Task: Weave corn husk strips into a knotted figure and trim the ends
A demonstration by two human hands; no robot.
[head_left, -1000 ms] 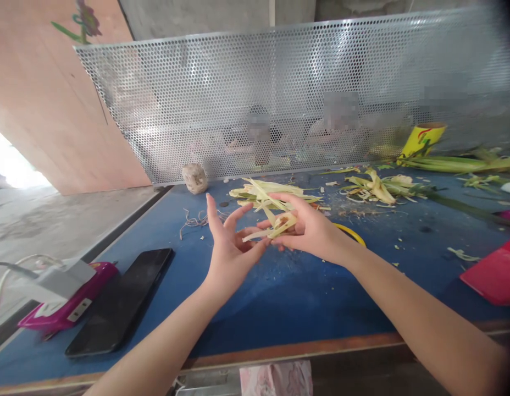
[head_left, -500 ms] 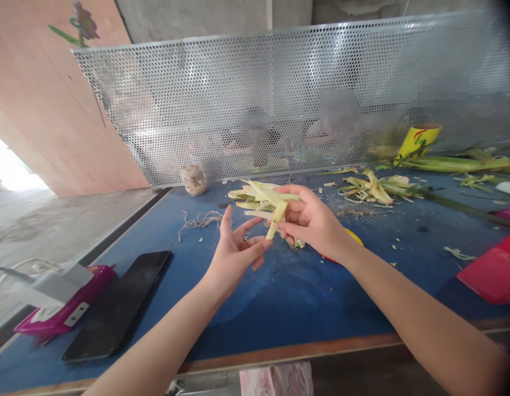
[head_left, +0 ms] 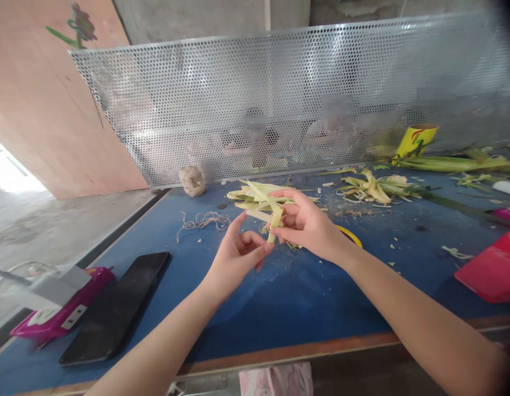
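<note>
A pale green-yellow strip of corn husk (head_left: 275, 212), folded over, stands out between my two hands above the blue table. My right hand (head_left: 308, 226) pinches it from the right, thumb and fingers closed on it. At its lower end, the thumb and fingertips of my left hand (head_left: 232, 256) close on the tip. My left index finger points up beside another flat strip. Behind my hands lie more husks (head_left: 240, 195), partly hidden by them. A tangle of thin string (head_left: 205, 221) rests left of the husks.
On the left are a black phone (head_left: 117, 308) and a magenta power strip (head_left: 67, 313) with a plug. A perforated metal screen (head_left: 189, 110) borders the back, people beyond it. At right: husk scraps (head_left: 378, 190), a yellow cylinder (head_left: 414, 142), a red container (head_left: 492, 269).
My left index finger has bent down toward the husk strips, and the left fingers have curled inward. My right hand has shifted slightly left and still grips the folded strip.
</note>
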